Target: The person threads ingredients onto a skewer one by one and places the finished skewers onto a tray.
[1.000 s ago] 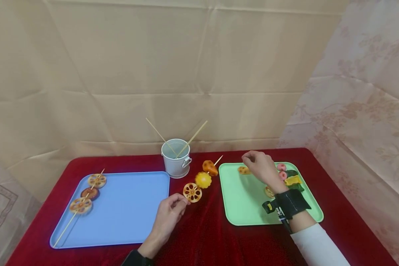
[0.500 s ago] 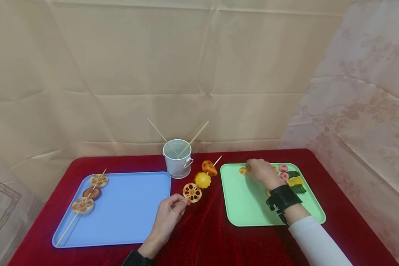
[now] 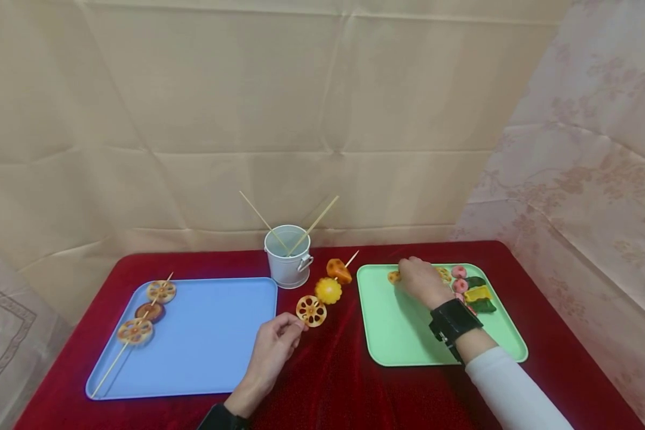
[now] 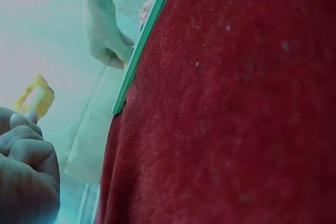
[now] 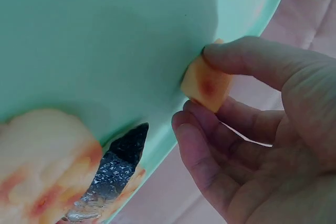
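Observation:
My left hand (image 3: 274, 343) pinches the lower end of a bamboo skewer (image 3: 352, 258), held over the red cloth between two trays. Threaded on it are a lotus root slice (image 3: 311, 312) by the fingertips, a yellow corn round (image 3: 328, 291) and an orange-brown chunk (image 3: 339, 271) below the bare tip. At the back left of the green tray (image 3: 392, 343), my right hand (image 3: 423, 283) grips a small yellow-orange chunk with a browned spot. In the right wrist view, thumb and fingers lie on either side of this chunk (image 5: 206, 85).
Pink, green and yellow food pieces (image 3: 477, 293) lie at the green tray's right. A white bucket (image 3: 286, 269) with two skewers stands at the back middle. On the left, a blue tray (image 3: 209, 340) bears a finished-looking skewer with lotus slices and a brown round (image 3: 150, 312).
My right hand has come down onto the yellow-orange chunk at the green tray's back left and taken hold of it. The left hand and its skewer have hardly moved.

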Demonstrator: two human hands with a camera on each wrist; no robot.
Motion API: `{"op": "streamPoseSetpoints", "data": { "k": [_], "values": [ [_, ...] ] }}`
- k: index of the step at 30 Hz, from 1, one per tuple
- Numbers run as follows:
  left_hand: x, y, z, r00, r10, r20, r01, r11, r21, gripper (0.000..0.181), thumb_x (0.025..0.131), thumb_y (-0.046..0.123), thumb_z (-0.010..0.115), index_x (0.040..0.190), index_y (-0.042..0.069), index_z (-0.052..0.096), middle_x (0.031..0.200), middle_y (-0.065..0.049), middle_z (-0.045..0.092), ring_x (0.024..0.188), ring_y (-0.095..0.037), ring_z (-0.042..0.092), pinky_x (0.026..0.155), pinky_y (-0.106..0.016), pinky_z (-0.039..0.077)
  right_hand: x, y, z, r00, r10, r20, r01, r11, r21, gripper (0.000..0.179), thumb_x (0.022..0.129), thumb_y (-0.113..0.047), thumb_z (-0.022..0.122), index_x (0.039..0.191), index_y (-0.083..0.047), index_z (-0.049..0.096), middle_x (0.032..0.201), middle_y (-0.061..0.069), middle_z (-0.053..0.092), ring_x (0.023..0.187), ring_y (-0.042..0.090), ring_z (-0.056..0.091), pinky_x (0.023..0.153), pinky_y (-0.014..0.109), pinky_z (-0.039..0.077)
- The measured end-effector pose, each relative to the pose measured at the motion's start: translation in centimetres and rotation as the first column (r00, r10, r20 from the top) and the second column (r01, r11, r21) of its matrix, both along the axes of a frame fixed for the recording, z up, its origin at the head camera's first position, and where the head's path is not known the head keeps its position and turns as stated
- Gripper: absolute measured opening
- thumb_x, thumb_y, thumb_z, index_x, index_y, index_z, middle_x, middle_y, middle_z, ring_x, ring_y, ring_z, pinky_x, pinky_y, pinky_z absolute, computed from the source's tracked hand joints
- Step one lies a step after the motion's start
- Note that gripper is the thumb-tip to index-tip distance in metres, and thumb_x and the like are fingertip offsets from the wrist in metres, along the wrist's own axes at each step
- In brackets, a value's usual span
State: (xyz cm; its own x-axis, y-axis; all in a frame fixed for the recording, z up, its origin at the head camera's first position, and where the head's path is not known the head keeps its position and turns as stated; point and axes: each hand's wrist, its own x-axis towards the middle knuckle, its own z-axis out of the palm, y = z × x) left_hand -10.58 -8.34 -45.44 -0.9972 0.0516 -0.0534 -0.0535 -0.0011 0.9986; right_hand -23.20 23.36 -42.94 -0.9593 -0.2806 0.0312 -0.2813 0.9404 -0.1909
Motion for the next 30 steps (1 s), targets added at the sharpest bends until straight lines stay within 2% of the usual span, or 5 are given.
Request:
{"op": "streamPoseSetpoints", "data": {
  "k": [4, 12, 19, 23, 30],
  "values": [
    [0.0, 0.0, 0.0, 1.000, -0.001, 0.003, 0.001, 1.000, 0.007, 0.016, 0.097, 0.004, 0.061, 0.095, -0.012, 0.066, 0.063, -0.004, 0.050, 0.048, -0.007, 0.034, 0.046, -0.020, 0.026, 0.3, 0.3, 0.1, 0.999, -0.018, 0.032, 0.020, 0.997, -0.080, 0.018, 0.084, -0.005, 0.074, 0.085, -0.004, 0.055, 0.072, 0.006, 0.051, 0.067, 0.024, 0.049, 0.062, 0.036, 0.038],
    [0.0, 0.0, 0.1, 1.000, 0.001, 0.011, -0.001, 1.000, 0.014, 0.017, 0.097, 0.003, 0.060, 0.095, -0.013, 0.065, 0.063, -0.005, 0.050, 0.048, -0.006, 0.034, 0.046, -0.020, 0.025, 0.8, 0.7, 0.2, 0.999, 0.009, -0.032, -0.015, 0.980, -0.198, 0.032, 0.087, -0.012, 0.082, 0.113, 0.003, 0.070, 0.086, 0.007, 0.067, 0.078, 0.024, 0.058, 0.072, 0.040, 0.048],
    [0.0, 0.1, 0.0, 1.000, 0.003, 0.007, -0.004, 1.000, 0.030, 0.016, 0.096, 0.001, 0.059, 0.094, -0.014, 0.064, 0.063, -0.004, 0.050, 0.048, -0.006, 0.034, 0.046, -0.019, 0.025, 1.7, 0.1, 0.2, 0.998, -0.064, 0.021, 0.068, 0.941, -0.332, 0.034, 0.087, -0.021, 0.084, 0.111, -0.002, 0.071, 0.095, 0.007, 0.072, 0.082, 0.020, 0.062, 0.068, 0.033, 0.047],
    [0.1, 0.1, -0.1, 1.000, 0.003, 0.010, -0.003, 0.999, 0.036, 0.016, 0.097, 0.001, 0.060, 0.094, -0.014, 0.064, 0.063, -0.004, 0.050, 0.048, -0.006, 0.034, 0.046, -0.019, 0.025, 2.3, -0.7, 0.1, 0.992, -0.062, 0.109, 0.111, 0.837, -0.536, 0.039, 0.089, -0.023, 0.082, 0.117, 0.000, 0.068, 0.097, 0.009, 0.071, 0.081, 0.021, 0.068, 0.066, 0.032, 0.052],
    [0.1, 0.1, -0.1, 1.000, -0.005, 0.016, 0.005, 0.999, 0.047, 0.017, 0.097, 0.002, 0.060, 0.094, -0.014, 0.064, 0.064, -0.004, 0.050, 0.048, -0.006, 0.033, 0.046, -0.019, 0.025, 3.2, -2.0, -0.3, 0.971, 0.024, 0.236, 0.184, 0.550, -0.815, 0.053, 0.097, -0.025, 0.076, 0.139, 0.000, 0.056, 0.099, 0.023, 0.068, 0.084, 0.037, 0.074, 0.070, 0.031, 0.060]
  ]
}}
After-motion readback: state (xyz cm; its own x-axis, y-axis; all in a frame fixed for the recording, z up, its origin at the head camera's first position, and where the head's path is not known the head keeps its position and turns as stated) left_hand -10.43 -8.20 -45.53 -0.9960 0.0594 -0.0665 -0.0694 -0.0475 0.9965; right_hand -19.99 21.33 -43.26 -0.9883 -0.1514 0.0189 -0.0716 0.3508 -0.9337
